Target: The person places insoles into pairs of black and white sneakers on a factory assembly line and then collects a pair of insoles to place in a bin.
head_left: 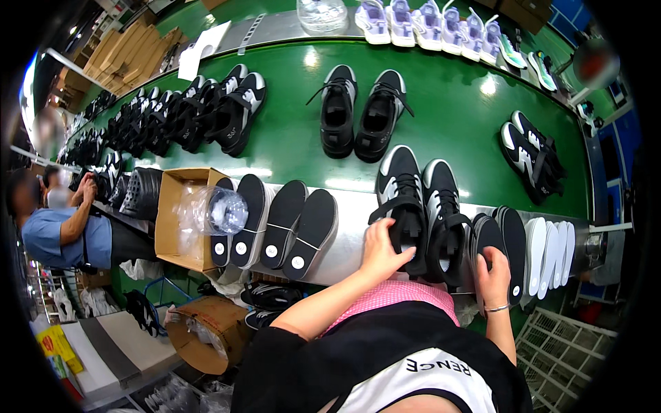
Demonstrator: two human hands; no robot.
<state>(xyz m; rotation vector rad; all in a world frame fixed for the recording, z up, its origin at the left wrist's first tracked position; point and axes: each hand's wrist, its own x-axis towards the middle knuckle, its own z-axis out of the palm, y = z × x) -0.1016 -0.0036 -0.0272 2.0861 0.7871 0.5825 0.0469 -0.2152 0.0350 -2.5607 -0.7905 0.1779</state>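
Only the head view here, looking down over a green conveyor belt [447, 117] that curves across the upper half of the frame.

Lower centre: the left hand [385, 251] is pressed onto the heel end of a black-and-white sneaker [401, 199], fingers curled over its opening, so it's gripping the shoe. A matching second sneaker [444, 213] sits just beside it to the right, touching it. Both stand on the silver ledge [351, 237] at the belt's near edge.

Right of that, the right hand [493, 275], with a thin bracelet on the wrist, rests on a black insole [487, 237] standing on edge in a little stack; fingers are wrapped over its top edge. More black insoles lean next to it, then a row of white insoles [551, 251] further right.

Centre left of the frame, three dark insoles [286, 224] with round white stickers lean over the ledge, next to an open cardboard box [180, 220] with a crumpled clear plastic bag [213, 212] in it.

On the belt, top centre, there's a pair of black sneakers [358, 110]; another black-and-white pair [531, 155] lies at right. A long row of black shoes [186, 117] runs off to the upper left, and pale lilac shoes [427, 24] line the top edge.

Far left, another person in a blue shirt [58, 234] is handling shoes.
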